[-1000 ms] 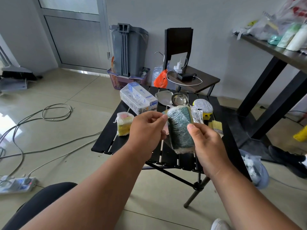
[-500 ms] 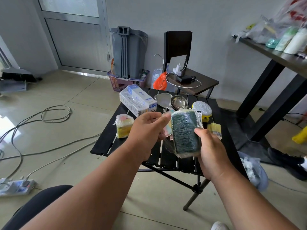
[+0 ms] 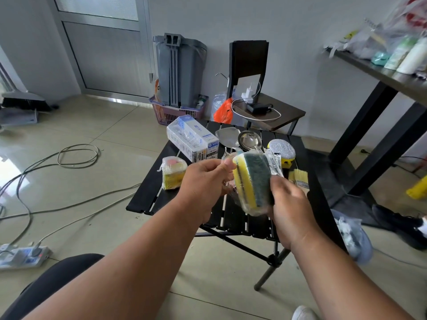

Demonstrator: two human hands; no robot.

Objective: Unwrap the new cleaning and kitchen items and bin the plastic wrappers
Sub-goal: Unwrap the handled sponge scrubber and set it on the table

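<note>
A pack of yellow-and-green scouring sponges [image 3: 253, 181] in clear plastic hangs above the black slatted table [image 3: 147, 195]. My right hand [image 3: 290, 206] grips its lower right side. My left hand [image 3: 205, 183] pinches the loose plastic wrapper [image 3: 227, 158] at the pack's top left. On the table lie another wrapped sponge pack [image 3: 172, 172], a wrapped white-and-blue box [image 3: 191, 138], two metal ladle heads [image 3: 249, 139], a round scrubber with a silver top [image 3: 282, 149] and a small pale brush [image 3: 300, 177].
A grey bin [image 3: 180, 70] stands in a purple basket [image 3: 166, 115] at the far wall. A dark chair [image 3: 268, 112] carries a charger and cable. Cables and a power strip [image 3: 23, 256] lie on the floor at left. A plastic bag [image 3: 353, 236] sits at right.
The pack has turned, so its yellow side now shows beside the green face. My left hand has pulled the wrapper end out to the left, and my right hand has shifted lower.
</note>
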